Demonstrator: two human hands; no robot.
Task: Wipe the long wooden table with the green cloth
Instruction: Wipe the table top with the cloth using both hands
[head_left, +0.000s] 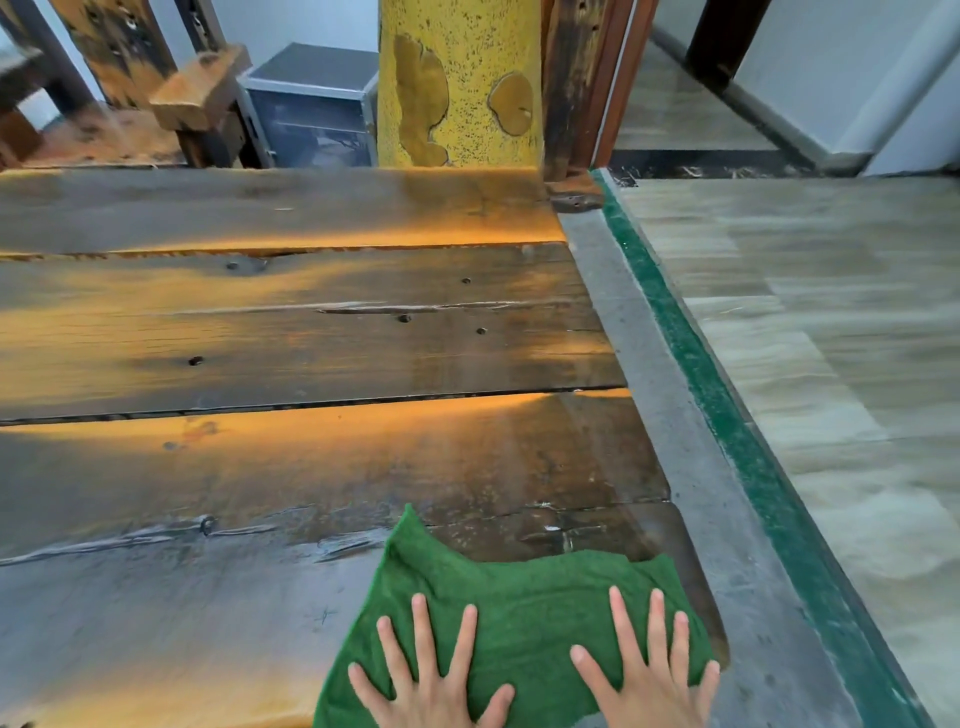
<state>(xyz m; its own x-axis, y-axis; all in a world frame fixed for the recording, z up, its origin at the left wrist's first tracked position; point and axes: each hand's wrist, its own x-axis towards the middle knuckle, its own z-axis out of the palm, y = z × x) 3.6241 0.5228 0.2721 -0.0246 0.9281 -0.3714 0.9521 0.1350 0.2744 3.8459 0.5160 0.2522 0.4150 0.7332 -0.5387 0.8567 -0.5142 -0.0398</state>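
Note:
The green cloth (519, 608) lies spread flat on the near right part of the long wooden table (291, 332), close to its right end. My left hand (431, 675) presses flat on the cloth's left half, fingers spread apart. My right hand (649, 670) presses flat on its right half, fingers also spread. Neither hand grips the cloth; both palms rest on top of it. The table's dark planks look damp and shiny around the cloth. The wrists are cut off by the bottom edge of the view.
A grey strip with a green edge (727, 426) runs along the table's right end, with tiled floor (831, 312) beyond. Behind the table's far edge stand a yellow speckled pillar (460, 83), a grey metal cabinet (311, 104) and wooden beams (197, 98).

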